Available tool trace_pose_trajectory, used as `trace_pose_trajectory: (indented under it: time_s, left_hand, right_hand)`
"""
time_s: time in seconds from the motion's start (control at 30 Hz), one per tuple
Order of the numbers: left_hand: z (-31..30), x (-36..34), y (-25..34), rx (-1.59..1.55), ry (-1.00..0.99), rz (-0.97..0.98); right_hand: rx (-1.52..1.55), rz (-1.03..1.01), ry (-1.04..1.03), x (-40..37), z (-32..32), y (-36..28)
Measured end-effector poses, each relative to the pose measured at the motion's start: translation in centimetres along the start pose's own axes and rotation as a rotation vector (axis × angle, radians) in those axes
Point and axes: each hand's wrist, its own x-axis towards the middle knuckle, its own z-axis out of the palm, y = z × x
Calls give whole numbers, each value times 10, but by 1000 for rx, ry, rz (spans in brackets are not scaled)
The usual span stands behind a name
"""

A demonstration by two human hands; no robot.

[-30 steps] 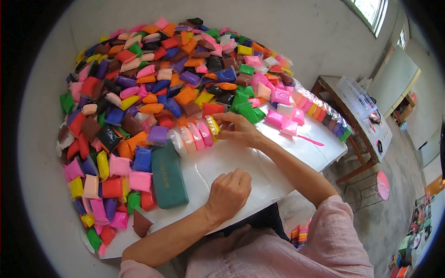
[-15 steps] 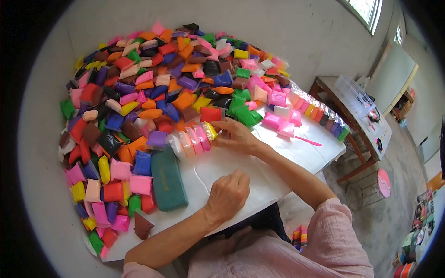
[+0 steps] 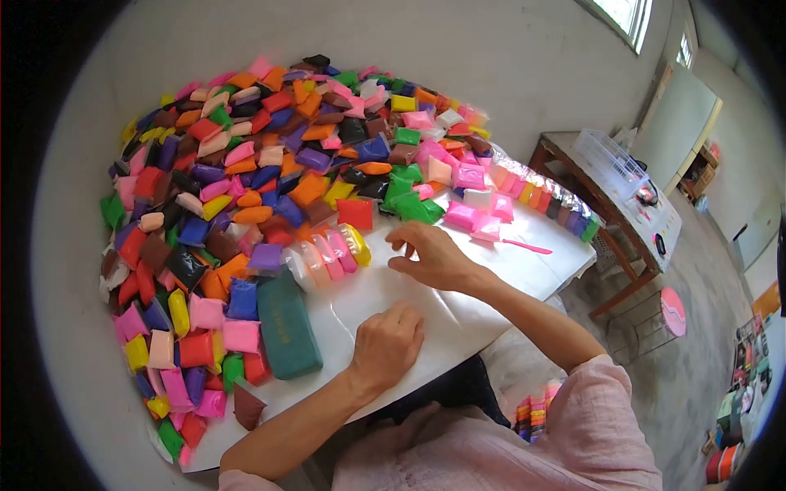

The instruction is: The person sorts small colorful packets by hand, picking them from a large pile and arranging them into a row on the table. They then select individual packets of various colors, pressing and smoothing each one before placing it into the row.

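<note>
A short row of small clay-like packets in clear wrap stands against the green box [image 3: 290, 324]: white, peach, pink and, at its right end, a yellow packet [image 3: 355, 245]. My right hand [image 3: 438, 257] is just right of that yellow packet, apart from it, thumb and forefinger spread with nothing seen between them. Lower down, my left hand [image 3: 386, 347] is closed in a loose fist over the white table top [image 3: 344, 308], to the right of the green box. Its palm side is hidden, so I cannot see whether it holds anything.
A big heap of coloured packets [image 3: 311, 188] covers the table's far and left parts. A longer lined-up row [image 3: 547, 196] runs along the right edge. A pink knife-like tool [image 3: 526, 246] lies near pink packets. Beyond stand a side table with a plastic basket [image 3: 612, 164] and a stool [image 3: 673, 312].
My right hand has let go of the yellow packet at the row's end and drawn back to the right, its fingers parting. The left hand stays closed in about the same place.
</note>
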Motion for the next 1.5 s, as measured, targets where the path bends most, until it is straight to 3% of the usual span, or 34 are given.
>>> trace_pose_trajectory:
  time_s: [0.07,0.1,0.23,0.33,0.67,0.77,0.87,1.07,1.1,1.17,1.27,1.33,1.43,1.5]
  left_hand:
    - [-1,1,-1,-52,7,-47]
    - [-2,2,-1,-81,8,-68]
    - [-3,2,1,-148,59,-144]
    - [-6,4,0,-182,1,-190]
    - [-36,1,20,-59,-336,-131]
    - [-42,2,31,39,-373,-6]
    - [-32,6,32,46,-361,-168]
    - [13,15,4,-73,-31,-96]
    - [14,15,5,-22,-11,-36]
    - [14,14,5,-1,-25,-21]
    - [15,12,3,-6,-30,-14]
    - [14,11,2,-18,-30,-8]
    - [14,11,1,-24,-40,-9]
    - [15,11,0,-38,-35,-2]
  right_hand:
    - [13,74,-46,-10,-5,-1]
    - [-19,27,54,-18,-1,1]
    - [7,113,81,-42,8,7]
    - [-126,-116,301,-51,24,14]
    - [-235,-122,265,-55,30,12]
    - [-269,-113,266,-54,30,10]
    - [-265,-115,277,-53,32,11]
    - [-86,-2,26,-47,8,10]
    - [-112,-61,-36,-40,-2,11]
    - [-20,-78,35,-21,-9,25]
    - [-199,-139,189,22,-23,31]
    - [-275,-49,230,51,-27,29]
    - [-405,-193,353,89,-20,36]
    - [-459,-164,343,109,-13,39]
